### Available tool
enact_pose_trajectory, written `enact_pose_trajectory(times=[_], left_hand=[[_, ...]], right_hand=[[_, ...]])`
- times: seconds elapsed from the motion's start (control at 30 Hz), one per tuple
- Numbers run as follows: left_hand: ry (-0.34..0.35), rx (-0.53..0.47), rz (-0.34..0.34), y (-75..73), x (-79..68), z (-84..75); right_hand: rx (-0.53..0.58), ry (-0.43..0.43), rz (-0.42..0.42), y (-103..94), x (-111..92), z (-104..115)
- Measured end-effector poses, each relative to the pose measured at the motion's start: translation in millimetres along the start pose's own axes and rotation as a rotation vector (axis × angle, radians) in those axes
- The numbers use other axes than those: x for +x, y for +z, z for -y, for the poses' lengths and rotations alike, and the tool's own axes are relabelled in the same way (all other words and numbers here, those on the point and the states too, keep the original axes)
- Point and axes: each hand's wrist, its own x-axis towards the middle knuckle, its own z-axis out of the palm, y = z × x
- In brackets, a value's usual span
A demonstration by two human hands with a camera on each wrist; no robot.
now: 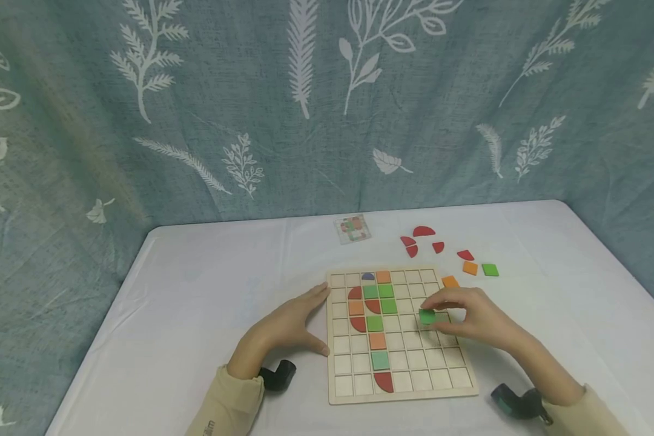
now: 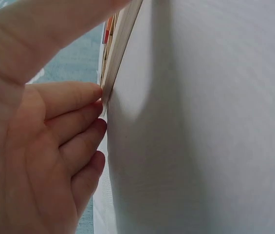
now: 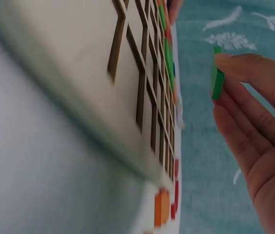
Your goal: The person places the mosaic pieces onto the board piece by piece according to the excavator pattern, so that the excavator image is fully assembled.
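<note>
A wooden grid board lies flat on the white table, with green, orange, red and blue pieces set in some of its squares. My left hand rests at the board's left edge, fingers extended, fingertips touching the rim; the left wrist view shows the fingertips against that edge. Above the right part of the board, my right hand pinches a green square tile between thumb and fingers. In the right wrist view the tile is held on edge, raised over the board.
Loose red pieces, orange squares and a green tile lie beyond the board's far right corner. A small patterned card sits near the table's back edge. A patterned blue-green curtain hangs behind.
</note>
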Motion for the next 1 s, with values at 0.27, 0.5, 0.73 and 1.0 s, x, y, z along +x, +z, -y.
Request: enact_pose_trajectory(times=[0.27, 0.5, 0.73, 1.0], left_hand=[[-0.015, 0.004, 0.008, -0.3, 1.5, 1.0], [-0.020, 0.003, 0.021, -2.2, 1.8, -1.7], [-0.012, 0.017, 0.027, -2.8, 1.8, 0.2], [-0.017, 0.002, 0.022, -1.9, 1.0, 1.5]], right_hand=[[0.050, -0.041, 0.102, 18.2, 26.8, 3.2], [0.003, -0.055, 0.171, 28.5, 40.5, 9.5], [-0.010, -0.039, 0.202, 32.7, 44.4, 12.4], [-0.085, -0.031, 0.240, 36.2, 46.4, 14.1]])
